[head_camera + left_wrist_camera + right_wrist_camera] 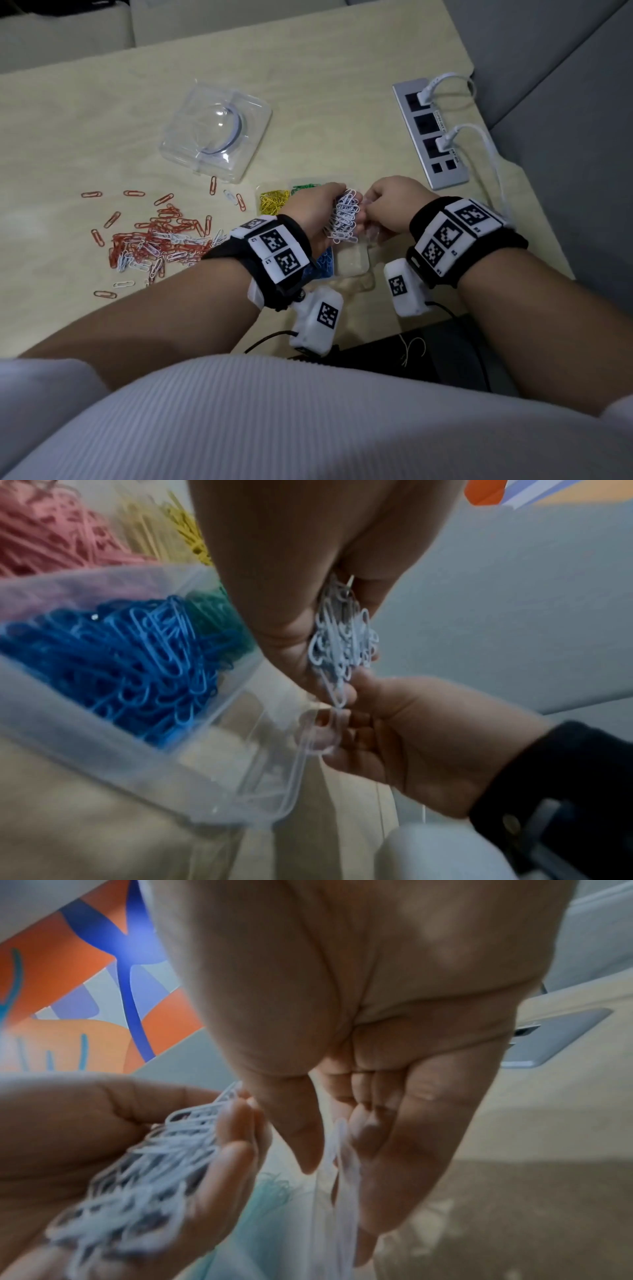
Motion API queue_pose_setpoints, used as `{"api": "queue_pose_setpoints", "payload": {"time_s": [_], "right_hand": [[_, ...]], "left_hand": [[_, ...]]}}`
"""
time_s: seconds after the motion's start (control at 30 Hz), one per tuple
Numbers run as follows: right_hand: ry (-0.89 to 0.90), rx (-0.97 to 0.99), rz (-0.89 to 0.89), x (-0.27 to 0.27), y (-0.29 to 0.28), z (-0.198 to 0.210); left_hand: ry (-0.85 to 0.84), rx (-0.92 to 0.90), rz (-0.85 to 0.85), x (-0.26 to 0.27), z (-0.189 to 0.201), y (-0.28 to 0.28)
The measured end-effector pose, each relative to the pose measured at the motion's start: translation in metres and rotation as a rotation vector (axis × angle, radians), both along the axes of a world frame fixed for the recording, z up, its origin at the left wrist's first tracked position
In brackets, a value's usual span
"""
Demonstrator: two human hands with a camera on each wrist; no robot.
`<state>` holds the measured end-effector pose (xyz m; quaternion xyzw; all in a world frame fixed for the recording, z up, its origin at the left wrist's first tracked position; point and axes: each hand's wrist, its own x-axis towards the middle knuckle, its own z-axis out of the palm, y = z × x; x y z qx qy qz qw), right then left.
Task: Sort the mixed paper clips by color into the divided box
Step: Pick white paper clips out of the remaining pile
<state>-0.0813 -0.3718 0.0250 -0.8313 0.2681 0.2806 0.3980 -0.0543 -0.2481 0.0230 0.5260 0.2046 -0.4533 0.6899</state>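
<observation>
My left hand [318, 205] grips a thick bunch of white paper clips [344, 219] above the clear divided box [368, 265]. The same bunch [342, 642] hangs from that hand's fingers in the left wrist view. My right hand [390, 205] is right beside it. Its thumb and fingers pinch the box's clear rim [322, 734] at a corner, with the thumb touching the lowest clips. Box compartments hold yellow clips [274, 202], green clips [305, 186] and blue clips [137, 656]. A mixed pile of red and white clips [154, 243] lies on the table to the left.
A clear square lid with a dome [215, 132] lies behind the pile. A silver power strip [431, 133] with white cables sits at the right, near the table's edge. Pink clips [41, 534] fill another compartment. Loose red clips are scattered around the pile.
</observation>
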Motion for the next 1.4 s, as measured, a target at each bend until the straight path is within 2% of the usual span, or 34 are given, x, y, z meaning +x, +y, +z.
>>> {"api": "queue_pose_setpoints", "payload": {"time_s": [0.23, 0.53, 0.73, 0.87, 1.0, 1.17, 1.4], "right_hand": [[-0.015, 0.058, -0.015, -0.001, -0.007, -0.001], [-0.016, 0.089, -0.038, 0.001, -0.009, -0.003], [-0.01, 0.126, -0.051, 0.002, -0.011, -0.004], [-0.021, 0.153, -0.068, 0.002, -0.013, -0.006], [-0.03, 0.147, -0.055, 0.001, -0.015, -0.01], [-0.027, 0.167, -0.046, 0.001, -0.016, -0.012], [-0.048, 0.087, 0.025, -0.002, -0.019, -0.007]], "left_hand": [[-0.025, -0.038, 0.072, -0.006, 0.0, -0.005], [-0.097, -0.025, -0.054, -0.006, -0.002, -0.002], [-0.133, -0.111, -0.097, -0.008, 0.002, -0.001], [-0.13, -0.079, -0.083, -0.008, 0.002, -0.001], [-0.176, -0.022, -0.14, -0.007, -0.003, 0.0], [-0.211, -0.047, -0.187, -0.009, 0.001, 0.002], [-0.264, -0.041, -0.257, -0.012, 0.002, 0.001]]}}
